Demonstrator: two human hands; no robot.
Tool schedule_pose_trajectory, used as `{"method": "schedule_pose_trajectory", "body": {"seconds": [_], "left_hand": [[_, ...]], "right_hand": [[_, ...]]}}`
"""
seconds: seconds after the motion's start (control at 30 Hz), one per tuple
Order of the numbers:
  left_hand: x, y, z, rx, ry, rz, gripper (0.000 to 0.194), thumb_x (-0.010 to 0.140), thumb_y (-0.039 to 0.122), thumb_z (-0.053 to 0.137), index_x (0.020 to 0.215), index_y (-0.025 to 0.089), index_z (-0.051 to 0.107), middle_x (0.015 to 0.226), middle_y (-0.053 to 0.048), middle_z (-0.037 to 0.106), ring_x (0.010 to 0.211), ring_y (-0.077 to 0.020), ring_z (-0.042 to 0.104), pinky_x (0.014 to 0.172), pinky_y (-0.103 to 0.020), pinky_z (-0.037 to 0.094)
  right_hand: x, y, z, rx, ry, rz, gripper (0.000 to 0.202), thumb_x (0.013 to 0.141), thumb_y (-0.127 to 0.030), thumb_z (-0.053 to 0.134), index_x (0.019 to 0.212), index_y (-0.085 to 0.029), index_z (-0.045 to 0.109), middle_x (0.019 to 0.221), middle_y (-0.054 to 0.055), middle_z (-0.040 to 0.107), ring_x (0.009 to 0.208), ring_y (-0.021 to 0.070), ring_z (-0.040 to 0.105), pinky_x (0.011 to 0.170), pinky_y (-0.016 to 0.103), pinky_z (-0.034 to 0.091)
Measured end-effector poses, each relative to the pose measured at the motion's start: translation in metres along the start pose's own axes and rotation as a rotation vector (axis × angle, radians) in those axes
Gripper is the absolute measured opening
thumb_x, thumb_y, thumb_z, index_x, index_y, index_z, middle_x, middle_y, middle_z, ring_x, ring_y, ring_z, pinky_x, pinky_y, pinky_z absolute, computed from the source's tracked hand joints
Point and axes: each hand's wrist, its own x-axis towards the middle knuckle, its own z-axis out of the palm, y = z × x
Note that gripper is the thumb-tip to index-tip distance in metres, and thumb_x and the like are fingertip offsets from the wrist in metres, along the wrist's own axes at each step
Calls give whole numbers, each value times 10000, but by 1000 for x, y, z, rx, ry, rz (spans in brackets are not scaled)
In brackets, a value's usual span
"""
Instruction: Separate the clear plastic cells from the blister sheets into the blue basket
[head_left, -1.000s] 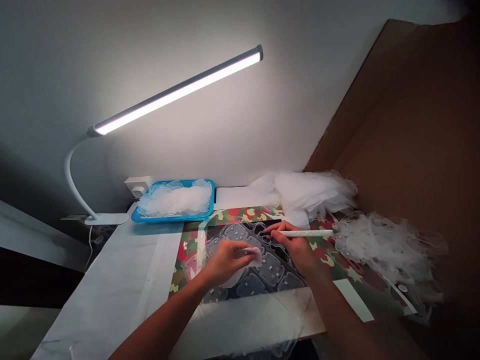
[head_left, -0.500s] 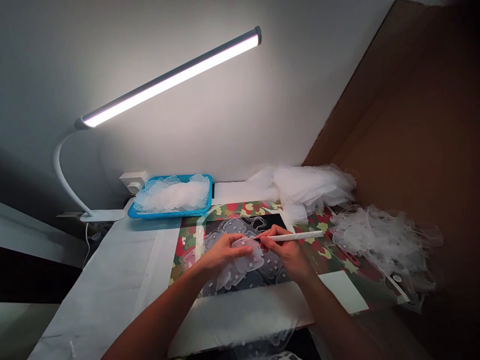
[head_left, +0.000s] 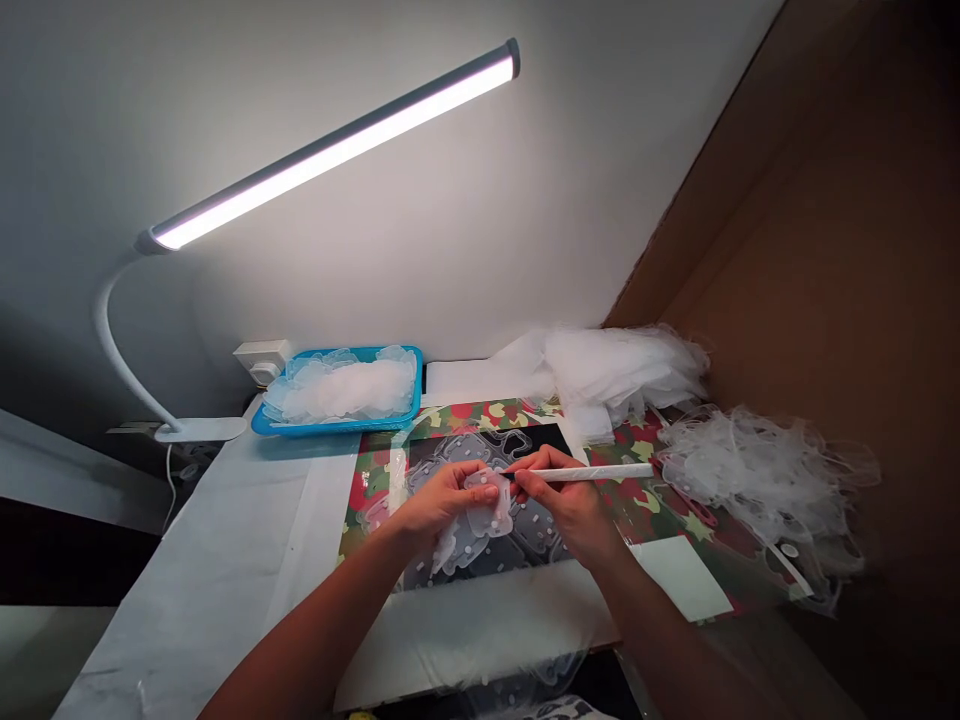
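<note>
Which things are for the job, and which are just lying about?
Probably for the job: sheer white piece in left hand; white pen-like tool in right hand; black sheet beneath; lit lamp; blue tray of sheer pieces.

Probably just lying about: pale card; small white box.

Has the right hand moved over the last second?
Yes: judged against the black sheet, the right hand has moved left and nearer the person.

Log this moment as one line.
left hand: holds sheer piece | right hand: holds white stick | blue tray: sheer pieces inside | lamp: lit
</note>
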Motion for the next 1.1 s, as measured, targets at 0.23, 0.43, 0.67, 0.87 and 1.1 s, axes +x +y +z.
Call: {"method": "schedule_pose_trajectory", "body": {"seconds": [0.23, 0.43, 0.67, 0.87, 1.1], "left_hand": [[1, -2, 0, 18, -5, 18, 367, 695, 403, 808, 868, 143, 615, 736, -23, 663, 601, -122, 594, 558, -207, 395], [0, 0, 9, 128, 192, 341, 270, 727, 386, 782, 843, 149, 722, 747, -16, 660, 633, -104, 552, 564, -193, 380], [-14, 6, 20, 230, 170, 479, 185, 763, 336, 756, 862, 180, 759, 776, -37, 690, 680, -126, 578, 602, -207, 421], [-17, 7, 25, 242, 165, 491, 190, 770, 341, 744, 853, 170, 737, 796, -42, 678, 695, -131, 584, 609, -213, 437], [-12, 27, -2, 377, 228, 433, 277, 769, 405, 731, 904, 168, 685, 860, -33, 679, 772, -142, 599, 683, -225, 440]], "right_hand": [[-2, -6, 3, -96, -8, -29, 164, 852, -361, 667, 801, -205, 665, 756, 11, 645, 711, 149, 596, 666, 274, 481], [-7, -2, -6, -176, 38, -107, 213, 861, -348, 657, 707, -205, 616, 849, 29, 675, 756, 161, 582, 685, 287, 451], [-19, -8, -7, -80, 36, -137, 245, 846, -316, 676, 663, -208, 554, 881, 33, 681, 774, 165, 581, 656, 282, 451], [-21, -7, -3, -74, 43, -151, 222, 847, -311, 675, 680, -212, 566, 883, 41, 684, 812, 178, 602, 672, 294, 479], [-22, -10, -53, -162, 236, -100, 289, 735, -404, 740, 599, -215, 568, 842, 51, 693, 727, 198, 627, 667, 342, 512]]}}
